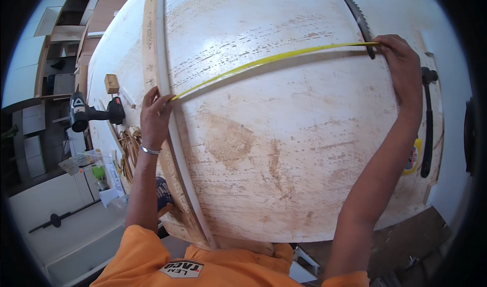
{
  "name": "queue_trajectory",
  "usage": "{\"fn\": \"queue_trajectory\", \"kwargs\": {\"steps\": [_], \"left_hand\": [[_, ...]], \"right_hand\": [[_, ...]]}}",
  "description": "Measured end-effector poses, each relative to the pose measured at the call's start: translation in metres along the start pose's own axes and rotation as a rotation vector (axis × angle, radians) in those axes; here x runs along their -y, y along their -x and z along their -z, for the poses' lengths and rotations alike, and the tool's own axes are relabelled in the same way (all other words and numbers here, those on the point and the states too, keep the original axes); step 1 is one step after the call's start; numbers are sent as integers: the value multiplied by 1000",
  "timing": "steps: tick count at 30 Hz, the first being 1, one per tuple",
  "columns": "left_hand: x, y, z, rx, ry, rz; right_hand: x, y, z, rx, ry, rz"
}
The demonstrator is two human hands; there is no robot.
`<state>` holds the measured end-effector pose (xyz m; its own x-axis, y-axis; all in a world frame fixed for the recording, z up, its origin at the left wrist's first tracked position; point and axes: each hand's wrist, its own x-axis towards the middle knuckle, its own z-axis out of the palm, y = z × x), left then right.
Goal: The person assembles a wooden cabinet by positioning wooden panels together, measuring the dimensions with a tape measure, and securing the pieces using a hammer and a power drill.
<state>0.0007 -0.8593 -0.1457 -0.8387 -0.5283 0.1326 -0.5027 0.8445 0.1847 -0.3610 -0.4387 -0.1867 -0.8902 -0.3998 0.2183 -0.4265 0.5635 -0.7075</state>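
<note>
Orange short-sleeved shirt (228, 254) comes closest, worn by the person leaning over a broad, white, brown-scuffed surface (304, 134). Both bare forearms reach out across it, and between them stretches a thin, bright yellow measuring strip (274, 58), slightly bowed, with a soft shadow running beneath it. Its near-left end is pinched between thumb and finger of the left hand (155, 113), right beside a long wooden rail with a pale edge (176, 145); a silver bracelet (150, 150) circles that wrist. At the other end, the right hand (402, 61) has its thumb and fingers closed on the strip, just where it crosses the lower part of a curved, dark, toothed saw blade (358, 19). Further right lies a black long-handled hammer (427, 119), with a rounded yellow case (416, 157) partly hidden behind the forearm. Over on the left I see a black power drill (97, 113) near a small tan wooden block (111, 83), with tan coiled cord (131, 147) below.
</note>
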Motion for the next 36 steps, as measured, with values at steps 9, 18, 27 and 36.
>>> {"fn": "queue_trajectory", "kwargs": {"steps": [9, 18, 27, 36], "left_hand": [[9, -11, -6, -48, -20, -44], [25, -18, 0, 102, -87, 6], [34, -17, -3, 121, -41, 73], [38, -18, -2, 132, -37, 74]], "right_hand": [[-5, 0, 4, -4, 61, 67], [8, -6, 12, 42, 145, 51], [11, -5, 13, 35, 132, 53], [16, -6, 16, 87, 127, -14]]}}
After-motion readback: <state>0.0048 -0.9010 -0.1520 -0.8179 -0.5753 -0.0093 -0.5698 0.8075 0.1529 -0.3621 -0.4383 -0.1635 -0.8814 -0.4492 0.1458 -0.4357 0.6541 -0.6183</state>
